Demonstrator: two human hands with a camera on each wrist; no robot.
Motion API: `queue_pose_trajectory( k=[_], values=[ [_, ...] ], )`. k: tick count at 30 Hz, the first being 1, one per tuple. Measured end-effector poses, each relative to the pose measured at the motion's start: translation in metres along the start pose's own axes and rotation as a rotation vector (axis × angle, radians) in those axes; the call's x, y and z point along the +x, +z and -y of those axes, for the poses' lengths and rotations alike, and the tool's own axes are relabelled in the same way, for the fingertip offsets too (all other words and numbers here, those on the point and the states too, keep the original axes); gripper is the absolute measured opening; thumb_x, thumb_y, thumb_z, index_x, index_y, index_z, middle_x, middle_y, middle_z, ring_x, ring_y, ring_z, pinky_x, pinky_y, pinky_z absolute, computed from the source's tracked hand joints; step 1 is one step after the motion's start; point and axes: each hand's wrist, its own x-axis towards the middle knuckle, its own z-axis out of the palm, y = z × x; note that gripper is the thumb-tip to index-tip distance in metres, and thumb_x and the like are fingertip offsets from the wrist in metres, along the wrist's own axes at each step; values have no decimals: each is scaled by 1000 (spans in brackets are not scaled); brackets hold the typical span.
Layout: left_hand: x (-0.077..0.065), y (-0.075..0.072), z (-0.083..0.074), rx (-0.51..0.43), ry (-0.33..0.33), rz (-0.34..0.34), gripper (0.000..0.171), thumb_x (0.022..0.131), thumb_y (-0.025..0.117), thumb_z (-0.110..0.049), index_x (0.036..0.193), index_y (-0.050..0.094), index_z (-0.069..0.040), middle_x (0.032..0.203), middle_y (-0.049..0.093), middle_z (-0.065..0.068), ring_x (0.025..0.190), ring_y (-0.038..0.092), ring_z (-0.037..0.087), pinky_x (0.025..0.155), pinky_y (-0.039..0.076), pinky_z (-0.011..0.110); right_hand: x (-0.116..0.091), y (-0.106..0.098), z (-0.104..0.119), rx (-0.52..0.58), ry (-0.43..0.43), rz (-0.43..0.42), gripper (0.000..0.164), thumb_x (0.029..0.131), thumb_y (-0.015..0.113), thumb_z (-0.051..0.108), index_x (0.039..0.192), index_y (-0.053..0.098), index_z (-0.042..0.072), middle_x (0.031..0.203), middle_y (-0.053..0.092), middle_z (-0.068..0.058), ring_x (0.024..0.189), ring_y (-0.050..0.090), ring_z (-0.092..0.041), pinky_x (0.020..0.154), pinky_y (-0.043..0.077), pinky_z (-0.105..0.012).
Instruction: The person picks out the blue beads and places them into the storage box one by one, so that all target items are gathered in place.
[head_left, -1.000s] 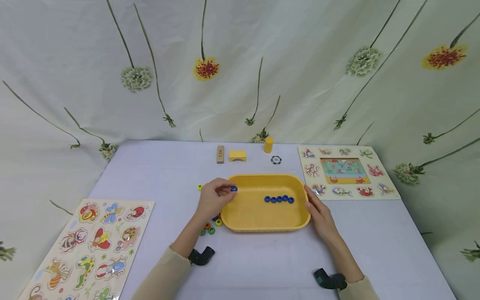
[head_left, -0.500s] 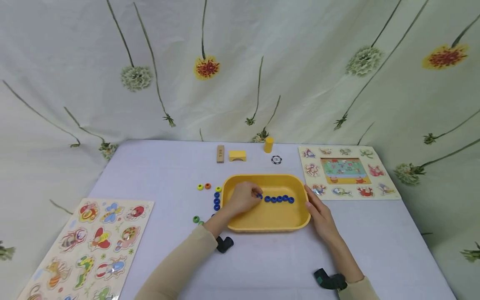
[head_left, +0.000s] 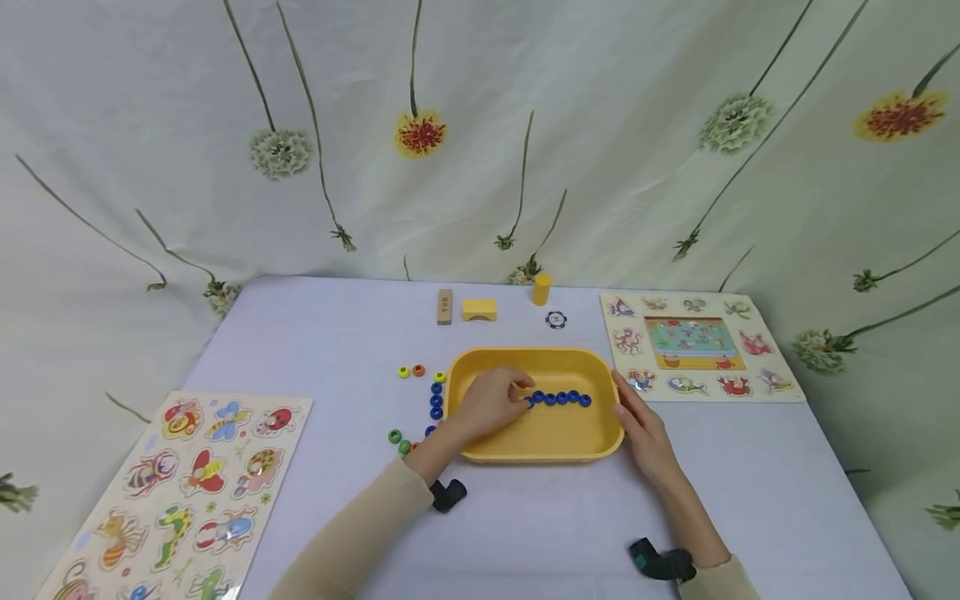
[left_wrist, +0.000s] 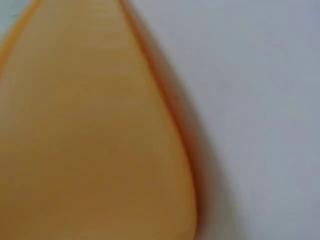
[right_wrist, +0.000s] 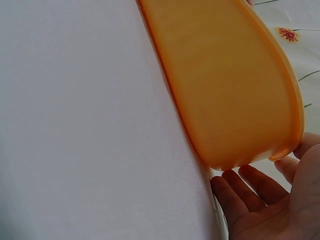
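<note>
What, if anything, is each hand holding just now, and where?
Left hand pinches something at the blue rings' row end, hidden. Right hand rests open against the yellow tray's side.

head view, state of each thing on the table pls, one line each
left hand: inside the yellow tray, fingers curled at the left end of the bead row
right hand: fingers straight, against the tray's right side
yellow tray: upright on the table
blue beads: in a row inside the tray
loose beads: on the table left of the tray
insect puzzle: flat, pieces seated
</note>
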Motion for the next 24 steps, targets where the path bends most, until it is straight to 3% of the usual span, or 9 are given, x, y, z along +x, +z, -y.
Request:
queue_pose_trajectory(
  k=[3, 6, 9, 11, 17, 24],
  values=[
    [-17, -11, 0, -18, 93, -134, 24, 77, 66, -17, 101, 64, -13, 95, 61, 0, 74, 51, 8, 64, 44, 20, 0, 1, -1, -3, 8, 3, 45, 95, 37, 13, 139, 28, 12, 143, 29, -5, 131, 26, -22, 91, 26, -3],
    [-35, -28, 13, -111, 156, -286, 24, 76, 68, -14, 100, 64, -11, 94, 62, 4, 73, 53, 9, 61, 47, 22, 0, 1, 0, -10, 7, 3, 45, 95, 37, 14, 139, 28, 12, 144, 29, -5, 131, 26, -22, 91, 25, -3],
    [-53, -46, 32, -178, 142, -406, 25, 75, 69, -12, 99, 64, -9, 95, 61, 5, 76, 55, 13, 63, 50, 26, 0, 0, 0, -18, 3, -4, 45, 95, 37, 14, 139, 29, 11, 143, 30, -5, 131, 25, -22, 91, 24, -2],
    [-64, -54, 48, -180, 86, -460, 26, 74, 70, -12, 99, 64, -11, 94, 60, 3, 78, 55, 13, 65, 50, 26, 0, -1, 0, -22, 3, -8, 45, 95, 37, 14, 139, 29, 11, 143, 30, -5, 131, 26, -22, 91, 24, -2],
    [-88, -58, 79, -172, -108, -417, 27, 74, 71, -17, 100, 64, -15, 96, 61, -2, 83, 54, 12, 73, 49, 30, 0, -2, 0, -23, 2, -10, 45, 95, 37, 12, 139, 29, 10, 143, 30, -6, 130, 27, -24, 90, 25, -2],
    [-98, -51, 92, -232, -199, -317, 32, 72, 73, -25, 102, 63, -18, 95, 62, -2, 83, 54, 12, 75, 47, 30, 0, -1, 0, -12, -1, 1, 45, 95, 37, 13, 139, 28, 11, 143, 29, -7, 130, 27, -24, 91, 26, -3]
  ],
)
